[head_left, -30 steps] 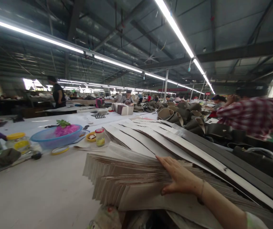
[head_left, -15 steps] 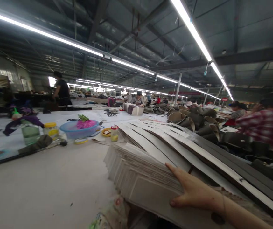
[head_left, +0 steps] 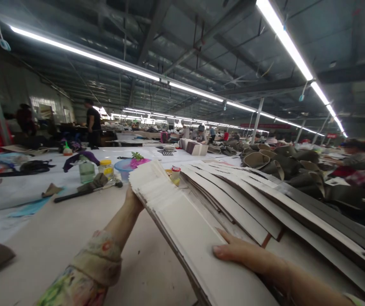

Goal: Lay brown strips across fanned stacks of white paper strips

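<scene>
A thick stack of long pale strips (head_left: 182, 216), like card or cloth-backed sheets, is tilted up off the table between my hands. My left hand (head_left: 134, 202) grips its far left end from beneath, with most of the fingers hidden behind it. Across the nearer part of the stack lies my right hand (head_left: 240, 253), thumb on the top face and fingers over the right edge. More long white strips (head_left: 227, 195) are spread in overlapping layers on the table just right of the stack.
Left of the stack are a blue basin (head_left: 123, 165), a yellow-lidded jar (head_left: 106, 169), a glass jar (head_left: 86, 172) and a black-handled brush (head_left: 83, 193). Dark rolled pieces (head_left: 265, 163) are heaped at right. Co-workers stand and sit farther off.
My left hand has come into view, holding the far end of the stack. The stack has been lifted and turned, its fanned edges squared up. The view has swung left.
</scene>
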The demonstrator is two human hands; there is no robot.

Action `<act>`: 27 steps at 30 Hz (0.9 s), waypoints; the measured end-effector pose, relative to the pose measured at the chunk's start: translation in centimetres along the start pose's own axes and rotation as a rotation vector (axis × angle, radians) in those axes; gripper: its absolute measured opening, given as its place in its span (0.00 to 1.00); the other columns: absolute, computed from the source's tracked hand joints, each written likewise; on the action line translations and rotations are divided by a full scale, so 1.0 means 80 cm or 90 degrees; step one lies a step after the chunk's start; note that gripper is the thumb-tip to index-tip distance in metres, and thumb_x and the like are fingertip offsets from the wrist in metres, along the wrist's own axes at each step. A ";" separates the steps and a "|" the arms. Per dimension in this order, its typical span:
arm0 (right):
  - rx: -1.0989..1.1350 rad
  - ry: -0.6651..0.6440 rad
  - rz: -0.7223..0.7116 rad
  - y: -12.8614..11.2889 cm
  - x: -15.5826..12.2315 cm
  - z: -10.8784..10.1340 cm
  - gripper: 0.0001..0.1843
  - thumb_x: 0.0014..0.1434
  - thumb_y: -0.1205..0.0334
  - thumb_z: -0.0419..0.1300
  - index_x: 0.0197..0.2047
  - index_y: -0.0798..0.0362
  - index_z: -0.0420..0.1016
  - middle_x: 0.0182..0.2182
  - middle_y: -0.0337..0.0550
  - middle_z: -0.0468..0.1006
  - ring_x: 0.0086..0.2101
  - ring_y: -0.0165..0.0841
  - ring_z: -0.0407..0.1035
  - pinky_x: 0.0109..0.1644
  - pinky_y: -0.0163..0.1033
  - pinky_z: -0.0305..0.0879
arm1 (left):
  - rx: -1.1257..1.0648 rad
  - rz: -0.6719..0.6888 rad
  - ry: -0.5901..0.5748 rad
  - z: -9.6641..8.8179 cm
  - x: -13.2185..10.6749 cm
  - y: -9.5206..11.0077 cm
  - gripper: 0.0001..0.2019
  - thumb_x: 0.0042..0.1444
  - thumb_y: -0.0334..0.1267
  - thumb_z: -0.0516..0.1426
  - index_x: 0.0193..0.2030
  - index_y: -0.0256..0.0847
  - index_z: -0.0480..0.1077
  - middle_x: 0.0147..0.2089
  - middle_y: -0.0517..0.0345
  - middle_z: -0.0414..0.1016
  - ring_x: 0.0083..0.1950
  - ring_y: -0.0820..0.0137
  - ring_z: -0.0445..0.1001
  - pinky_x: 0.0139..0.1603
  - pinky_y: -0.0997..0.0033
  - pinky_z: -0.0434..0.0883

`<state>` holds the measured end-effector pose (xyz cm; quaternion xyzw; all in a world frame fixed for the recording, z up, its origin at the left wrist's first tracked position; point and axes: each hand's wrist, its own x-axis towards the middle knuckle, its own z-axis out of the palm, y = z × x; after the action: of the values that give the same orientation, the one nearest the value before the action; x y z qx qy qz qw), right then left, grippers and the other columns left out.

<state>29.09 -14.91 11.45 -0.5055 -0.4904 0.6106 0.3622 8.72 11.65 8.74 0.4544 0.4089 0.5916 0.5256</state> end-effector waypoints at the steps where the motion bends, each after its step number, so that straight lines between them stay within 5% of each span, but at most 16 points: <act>1: 0.031 -0.009 -0.001 0.010 0.014 0.007 0.41 0.45 0.48 0.61 0.60 0.50 0.51 0.46 0.46 0.72 0.44 0.40 0.68 0.48 0.43 0.63 | -0.005 -0.023 -0.002 -0.018 0.004 -0.005 0.15 0.61 0.41 0.45 0.44 0.33 0.66 0.42 0.54 0.70 0.41 0.65 0.71 0.41 0.63 0.70; 5: 0.019 -0.034 0.049 0.055 0.068 0.021 0.40 0.43 0.45 0.62 0.56 0.55 0.59 0.42 0.47 0.74 0.45 0.40 0.67 0.49 0.43 0.62 | 0.010 -0.108 0.046 -0.101 -0.009 -0.051 0.11 0.58 0.31 0.46 0.44 0.32 0.64 0.39 0.48 0.71 0.38 0.67 0.72 0.39 0.63 0.70; 8: -0.010 -0.028 0.064 0.073 0.085 0.019 0.38 0.45 0.44 0.61 0.54 0.58 0.60 0.42 0.48 0.74 0.45 0.40 0.67 0.50 0.42 0.61 | 0.039 -0.084 0.077 -0.136 -0.035 -0.072 0.11 0.52 0.30 0.52 0.44 0.37 0.65 0.44 0.51 0.70 0.44 0.66 0.70 0.44 0.65 0.68; 10: -0.014 -0.026 0.072 0.076 0.086 0.016 0.37 0.47 0.45 0.60 0.55 0.57 0.59 0.42 0.48 0.74 0.45 0.39 0.67 0.49 0.42 0.62 | 0.118 0.041 0.059 -0.131 -0.060 -0.065 0.10 0.51 0.34 0.54 0.42 0.40 0.67 0.45 0.54 0.70 0.48 0.65 0.68 0.48 0.66 0.66; 12: -0.024 -0.032 0.071 0.074 0.085 0.015 0.36 0.49 0.45 0.58 0.56 0.57 0.59 0.42 0.48 0.74 0.45 0.39 0.68 0.48 0.42 0.63 | 0.246 0.234 -0.046 -0.107 -0.093 -0.048 0.10 0.53 0.38 0.52 0.41 0.41 0.68 0.45 0.54 0.70 0.48 0.64 0.67 0.50 0.65 0.64; 16: -0.189 -0.016 0.023 0.069 0.085 0.016 0.35 0.51 0.43 0.55 0.57 0.56 0.59 0.48 0.47 0.71 0.49 0.40 0.63 0.54 0.43 0.57 | 0.447 0.536 -0.486 -0.045 -0.173 -0.027 0.13 0.57 0.37 0.49 0.49 0.44 0.65 0.50 0.58 0.69 0.53 0.68 0.64 0.58 0.66 0.57; 18: -0.327 0.032 -0.009 0.066 0.084 0.015 0.34 0.53 0.42 0.52 0.56 0.56 0.61 0.51 0.47 0.68 0.52 0.41 0.59 0.58 0.44 0.50 | 0.522 0.572 -0.555 -0.029 -0.202 -0.031 0.14 0.58 0.37 0.48 0.51 0.45 0.63 0.53 0.60 0.68 0.55 0.69 0.63 0.59 0.66 0.55; 21: -0.427 0.057 -0.020 0.064 0.069 0.011 0.34 0.55 0.42 0.48 0.58 0.57 0.59 0.54 0.50 0.64 0.54 0.42 0.56 0.59 0.46 0.47 | 0.594 0.539 -0.562 -0.026 -0.217 -0.040 0.15 0.59 0.37 0.46 0.53 0.45 0.62 0.56 0.61 0.65 0.57 0.70 0.61 0.60 0.65 0.54; 25: -0.401 0.025 0.034 0.080 0.021 0.002 0.44 0.48 0.43 0.58 0.62 0.57 0.48 0.60 0.49 0.53 0.59 0.44 0.46 0.61 0.45 0.42 | 0.611 0.523 -0.571 -0.033 -0.215 -0.040 0.16 0.60 0.38 0.45 0.54 0.46 0.60 0.57 0.62 0.63 0.59 0.71 0.58 0.61 0.65 0.51; 27: -0.347 0.042 0.059 0.096 -0.009 0.000 0.47 0.44 0.44 0.61 0.62 0.53 0.50 0.59 0.48 0.55 0.59 0.46 0.46 0.61 0.47 0.45 | 0.613 0.522 -0.568 -0.034 -0.214 -0.038 0.16 0.60 0.38 0.45 0.54 0.46 0.60 0.57 0.61 0.63 0.59 0.71 0.58 0.61 0.65 0.51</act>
<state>29.63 -17.57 4.25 -0.6257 -0.6009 0.4554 0.2001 7.48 -5.01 3.26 0.9434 0.1699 0.2565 0.1242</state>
